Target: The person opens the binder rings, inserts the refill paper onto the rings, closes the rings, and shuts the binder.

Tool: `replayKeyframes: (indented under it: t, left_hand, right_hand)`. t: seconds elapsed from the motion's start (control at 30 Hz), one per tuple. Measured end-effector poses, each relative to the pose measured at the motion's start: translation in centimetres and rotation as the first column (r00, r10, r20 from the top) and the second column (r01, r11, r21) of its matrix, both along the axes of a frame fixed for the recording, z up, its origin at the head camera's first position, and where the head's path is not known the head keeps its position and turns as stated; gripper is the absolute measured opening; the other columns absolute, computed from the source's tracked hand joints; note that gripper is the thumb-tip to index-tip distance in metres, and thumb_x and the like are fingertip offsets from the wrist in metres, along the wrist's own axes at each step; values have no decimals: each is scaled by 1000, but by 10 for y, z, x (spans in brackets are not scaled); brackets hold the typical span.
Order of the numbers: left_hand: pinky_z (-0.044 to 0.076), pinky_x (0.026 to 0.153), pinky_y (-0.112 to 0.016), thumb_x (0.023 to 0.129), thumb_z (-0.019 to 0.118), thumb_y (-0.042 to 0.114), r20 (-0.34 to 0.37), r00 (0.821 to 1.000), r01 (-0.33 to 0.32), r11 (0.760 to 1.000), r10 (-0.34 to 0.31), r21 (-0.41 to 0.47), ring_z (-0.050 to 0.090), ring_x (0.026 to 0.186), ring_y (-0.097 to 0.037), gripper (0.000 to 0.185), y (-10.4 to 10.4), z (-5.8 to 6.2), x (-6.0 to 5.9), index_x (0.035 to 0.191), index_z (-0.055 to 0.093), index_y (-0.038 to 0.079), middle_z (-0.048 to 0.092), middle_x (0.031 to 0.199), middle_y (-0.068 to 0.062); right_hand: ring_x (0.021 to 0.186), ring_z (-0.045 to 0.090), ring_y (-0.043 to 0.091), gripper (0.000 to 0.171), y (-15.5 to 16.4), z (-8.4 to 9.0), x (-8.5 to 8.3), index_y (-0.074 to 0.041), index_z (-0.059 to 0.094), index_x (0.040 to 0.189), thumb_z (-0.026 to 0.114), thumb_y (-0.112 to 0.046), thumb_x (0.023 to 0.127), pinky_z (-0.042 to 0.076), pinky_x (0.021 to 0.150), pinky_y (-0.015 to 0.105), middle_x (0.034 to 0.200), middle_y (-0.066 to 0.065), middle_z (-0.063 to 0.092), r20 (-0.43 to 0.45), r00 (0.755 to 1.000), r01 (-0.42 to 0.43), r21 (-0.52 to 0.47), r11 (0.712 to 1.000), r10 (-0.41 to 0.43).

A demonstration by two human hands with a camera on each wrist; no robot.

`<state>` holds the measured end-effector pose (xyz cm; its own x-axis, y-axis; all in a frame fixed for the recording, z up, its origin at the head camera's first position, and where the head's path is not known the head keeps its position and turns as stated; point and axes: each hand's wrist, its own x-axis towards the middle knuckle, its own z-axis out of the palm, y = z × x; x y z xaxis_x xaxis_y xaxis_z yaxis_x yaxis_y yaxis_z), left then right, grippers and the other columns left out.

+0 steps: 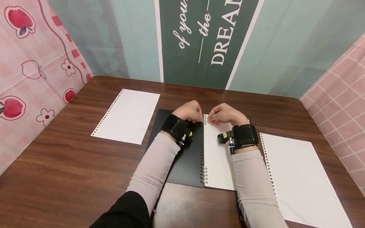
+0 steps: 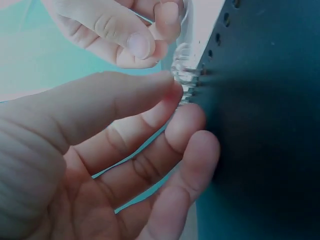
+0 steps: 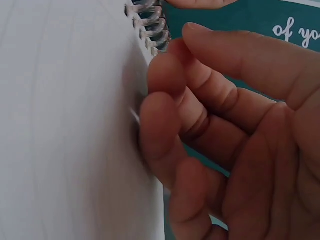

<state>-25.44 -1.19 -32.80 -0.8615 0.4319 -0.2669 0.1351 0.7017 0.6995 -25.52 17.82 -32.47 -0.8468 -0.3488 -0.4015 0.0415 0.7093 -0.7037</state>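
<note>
A ring-bound notebook lies open, its black cover (image 1: pixel 186 158) on the left and white lined pages (image 1: pixel 218 152) on the right. Clear binding rings (image 1: pixel 204 119) join the two at the top, with another set (image 1: pixel 204 174) at the bottom. My left hand (image 1: pixel 188 111) pinches the top rings from the cover side, thumb and index finger meeting on them. From the page side my right hand (image 1: pixel 226 113) has its curled thumb and index finger pinched at those same rings; its fingertips partly hide the contact. Its other fingers lie curled close to the page.
On the left of the brown wooden table (image 1: pixel 71 167) lies a loose punched white sheet (image 1: pixel 128 115). Another loose lined sheet (image 1: pixel 305 177) lies at the right, next to my right forearm. Printed cloths (image 1: pixel 137 41) hang round the table's back and sides.
</note>
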Motion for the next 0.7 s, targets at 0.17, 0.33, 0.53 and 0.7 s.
replayKeyframes:
  t: [0.17,0.33,0.53,0.7]
  left_hand:
    - [36,48,-23,83,70,6,14,1000,22,1000,-22,6,47,51,-11,9,-1,-3,-3,75,73,5,54,57,1]
    - [31,46,-23,81,73,6,17,999,42,999,-42,-11,39,45,-9,13,0,-4,-5,68,71,8,48,51,3]
    - [28,46,-24,81,72,5,10,999,48,999,-48,-21,34,42,-9,17,1,-7,-6,65,69,8,44,47,3]
    - [29,46,-24,81,74,6,0,999,38,999,-38,-22,37,44,-9,14,2,-7,-6,66,71,6,46,48,3]
  right_hand:
    - [65,52,13,14,-1,-3,-1,4,68,101,63,-8,94,38,58,26,70,-3,60,22,999,-26,-3,1000,26]
    - [64,48,14,12,-3,-2,0,2,71,95,66,-9,93,37,59,26,68,-2,58,-2,998,-59,3,998,60]
    - [63,48,13,11,-4,-4,-1,1,72,93,68,-9,91,38,59,27,67,-3,59,-9,997,-78,-12,997,78]
    - [61,46,13,9,-3,-6,-1,-1,72,88,70,-8,90,37,57,26,66,-3,60,-25,997,-75,0,997,75]
